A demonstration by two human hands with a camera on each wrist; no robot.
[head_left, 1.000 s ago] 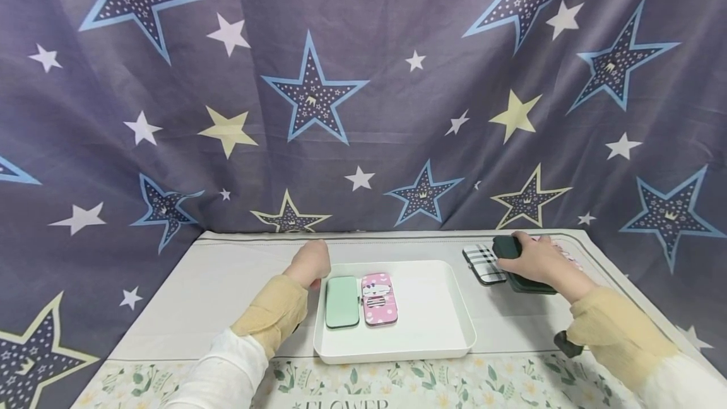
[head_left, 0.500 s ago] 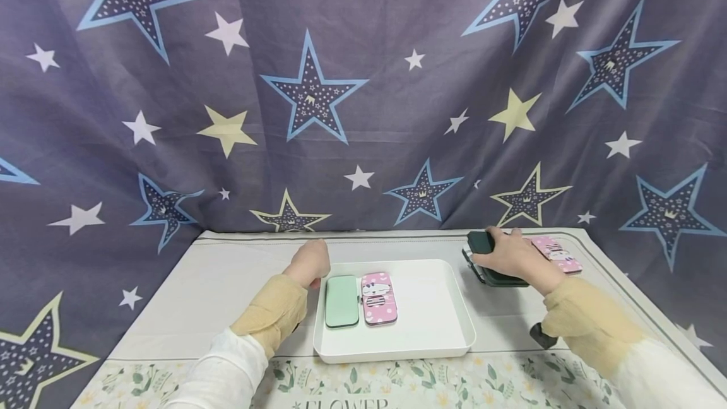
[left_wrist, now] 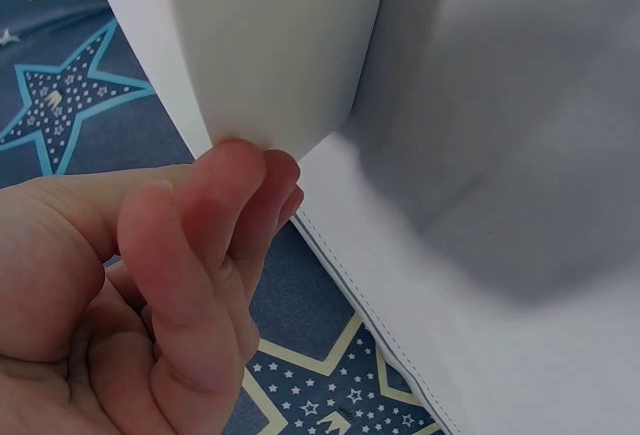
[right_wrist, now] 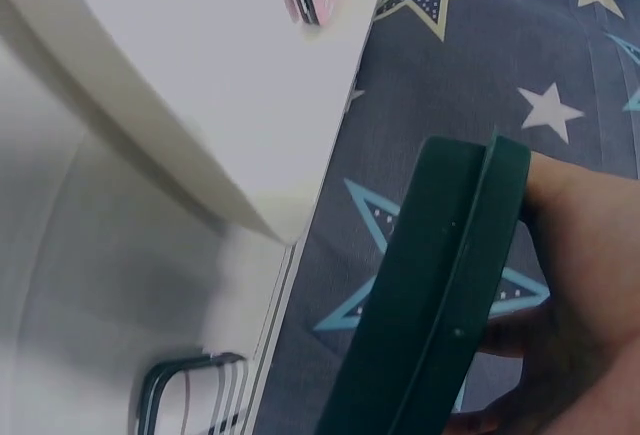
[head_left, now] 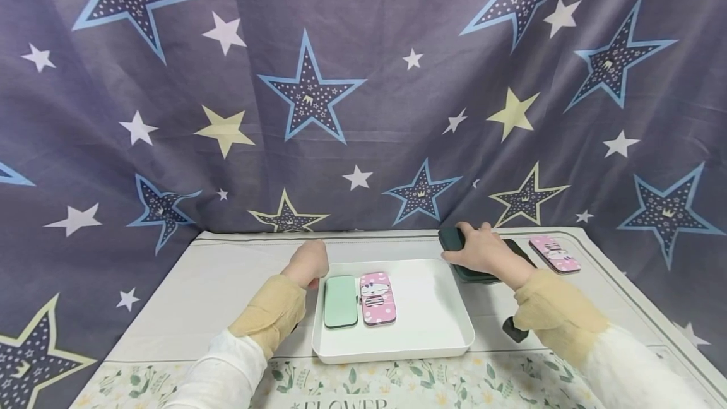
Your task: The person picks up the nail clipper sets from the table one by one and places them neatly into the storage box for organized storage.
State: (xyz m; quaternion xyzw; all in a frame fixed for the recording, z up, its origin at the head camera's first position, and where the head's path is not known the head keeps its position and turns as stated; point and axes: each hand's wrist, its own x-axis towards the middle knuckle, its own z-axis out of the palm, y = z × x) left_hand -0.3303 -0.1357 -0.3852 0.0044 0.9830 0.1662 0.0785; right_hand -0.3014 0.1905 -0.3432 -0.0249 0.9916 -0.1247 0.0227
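My left hand [head_left: 307, 264] holds the back left corner of the white tray [head_left: 431, 333]; in the left wrist view, curled fingers [left_wrist: 222, 195] meet the tray's wall [left_wrist: 275, 55]. Inside the tray, a mint green case [head_left: 341, 302] lies left of a pink cartoon case [head_left: 377, 298]. Right of the tray, my right hand [head_left: 491, 254] grips a dark green case [head_left: 452, 240], which the right wrist view shows raised and tilted [right_wrist: 430, 295]. A plaid case [right_wrist: 205, 395] rests on the table in that view; the hand mostly hides its spot in the head view.
Another pink case [head_left: 555, 254] lies at the table's back right. A starry curtain [head_left: 363, 112] hangs behind the table. Flower-patterned cloth [head_left: 363, 371] covers the front. A dark shape [head_left: 519, 250] shows behind the right hand.
My right hand has moved left with the dark green case, from beside the plaid case to near the tray's back right corner. The right-hand pink case is uncovered. My left hand stays put.
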